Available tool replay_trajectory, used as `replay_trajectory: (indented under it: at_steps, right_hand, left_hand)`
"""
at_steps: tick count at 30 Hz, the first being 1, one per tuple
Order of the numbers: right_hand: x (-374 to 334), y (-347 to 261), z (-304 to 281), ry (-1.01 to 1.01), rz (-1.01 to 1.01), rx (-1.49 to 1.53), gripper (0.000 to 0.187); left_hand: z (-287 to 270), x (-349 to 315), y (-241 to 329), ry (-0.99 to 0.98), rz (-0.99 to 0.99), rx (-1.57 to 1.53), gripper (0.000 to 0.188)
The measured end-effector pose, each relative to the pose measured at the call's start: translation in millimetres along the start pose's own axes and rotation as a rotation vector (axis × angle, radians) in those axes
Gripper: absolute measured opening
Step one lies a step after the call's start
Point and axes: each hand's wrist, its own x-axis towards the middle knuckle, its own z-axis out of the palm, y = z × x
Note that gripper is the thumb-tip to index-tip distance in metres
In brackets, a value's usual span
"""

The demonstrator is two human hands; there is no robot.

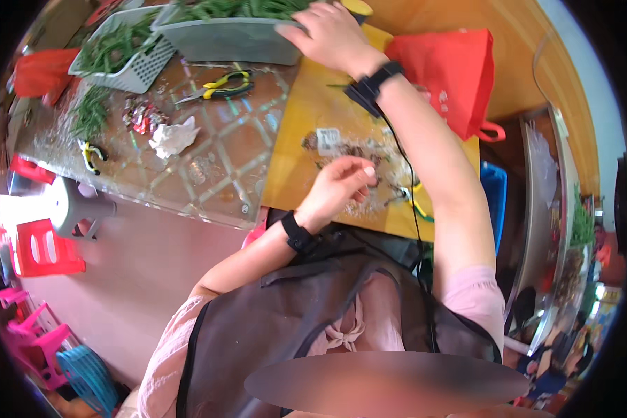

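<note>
My left hand (341,184) hovers over the yellow board (285,167), its fingers curled together; anything pinched in them is too small to make out. Brown and pale scraps (359,150) lie scattered beneath and around it, with a small white tag (328,140) just beyond. Yellow-handled pliers (414,198) rest to its right. My right hand (331,38) is stretched far forward to the right end of a grey bin (233,42) full of green sprigs (237,8). Its thumb stands apart from its fingers, and no object shows in it. A yellow-rimmed cup or roll (357,8) is beside it.
A white basket (146,73) of green sprigs stands far left. On the patterned tabletop lie yellow-black pliers (223,87), smaller cutters (90,157), crumpled tissue (174,138) and loose sprigs (90,115). A red bag (442,76) stands far right. A black cord (412,181) hangs by my right arm.
</note>
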Motion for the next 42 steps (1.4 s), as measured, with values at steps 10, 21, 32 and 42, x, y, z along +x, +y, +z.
replay_trajectory:
  at_steps: [10,21,32,42]
  right_hand:
    - [-110.5,90.0,-27.9,0.135,0.073,0.987,0.042]
    - [-197.2,82.6,38.6,0.001,0.306,0.348,0.035]
    - [-266.5,2.9,0.7,-0.014,0.755,1.962,0.024]
    - [-299.2,39.8,24.1,0.003,0.572,0.207,0.022]
  left_hand:
    - [-3.1,2.4,0.8,0.031,0.009,-0.033,0.024]
    - [-1.5,6.0,-6.4,0.028,-0.015,0.042,0.025]
    - [16.0,-1.6,1.6,0.130,0.202,-0.126,0.026]
    - [8.1,2.9,-4.5,0.182,0.075,-0.014,0.016]
